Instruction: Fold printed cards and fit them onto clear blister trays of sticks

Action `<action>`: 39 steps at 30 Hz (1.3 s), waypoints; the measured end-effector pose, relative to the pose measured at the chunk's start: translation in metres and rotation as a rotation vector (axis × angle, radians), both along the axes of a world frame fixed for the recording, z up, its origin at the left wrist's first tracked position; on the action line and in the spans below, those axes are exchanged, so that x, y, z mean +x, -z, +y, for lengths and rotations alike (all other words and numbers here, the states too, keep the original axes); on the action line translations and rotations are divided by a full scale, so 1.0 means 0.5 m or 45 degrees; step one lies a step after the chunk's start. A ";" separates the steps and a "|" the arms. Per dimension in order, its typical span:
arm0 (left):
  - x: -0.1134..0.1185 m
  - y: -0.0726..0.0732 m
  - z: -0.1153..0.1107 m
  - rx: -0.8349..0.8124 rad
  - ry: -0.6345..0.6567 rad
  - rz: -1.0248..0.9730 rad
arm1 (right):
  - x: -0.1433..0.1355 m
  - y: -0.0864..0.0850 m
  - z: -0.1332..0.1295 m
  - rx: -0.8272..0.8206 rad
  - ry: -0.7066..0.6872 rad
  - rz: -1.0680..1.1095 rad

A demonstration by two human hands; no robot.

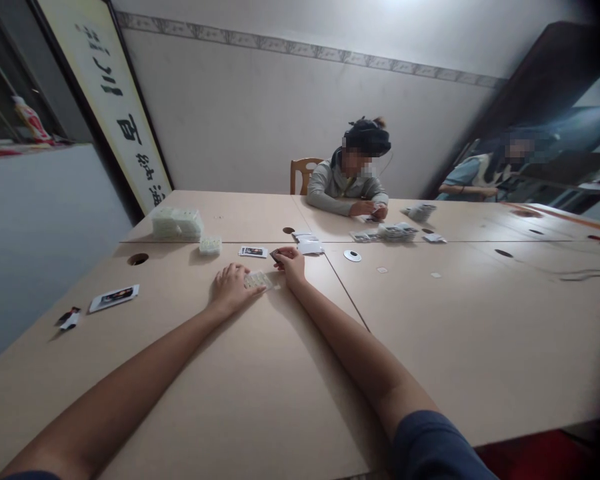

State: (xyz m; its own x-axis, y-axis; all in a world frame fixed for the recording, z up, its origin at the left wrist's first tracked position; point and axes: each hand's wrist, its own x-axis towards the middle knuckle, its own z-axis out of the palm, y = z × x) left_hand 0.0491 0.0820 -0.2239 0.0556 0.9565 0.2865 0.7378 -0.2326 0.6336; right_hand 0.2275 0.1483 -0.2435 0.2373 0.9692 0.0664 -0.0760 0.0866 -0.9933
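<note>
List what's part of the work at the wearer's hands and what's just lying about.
Likely in the work:
clear case, at the left hand
dark piece, in the right hand
case stack
printed card

Likely lying about:
bottle
white disc
scraps

Clear case [258,281]: shallow and see-through, with small pale shapes showing inside; lies flat on the table [180,373], touched along its side by the left hand [231,285], fingers spread.
Dark piece [275,255]: small and flat-looking, pinched in the fingertips of the right hand [290,263]; held tilted just beyond the clear case, near the picture card [253,252]; markings too small to tell.
</note>
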 end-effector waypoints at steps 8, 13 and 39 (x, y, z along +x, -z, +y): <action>-0.015 0.018 0.037 -0.111 0.196 -0.758 | 0.002 0.012 0.009 0.027 0.030 0.031; -0.014 0.015 0.044 -0.204 0.387 -1.195 | 0.000 0.010 0.005 0.085 -0.002 0.035; -0.013 0.015 0.037 -0.379 0.479 -1.478 | -0.018 -0.014 -0.022 0.210 -0.535 0.127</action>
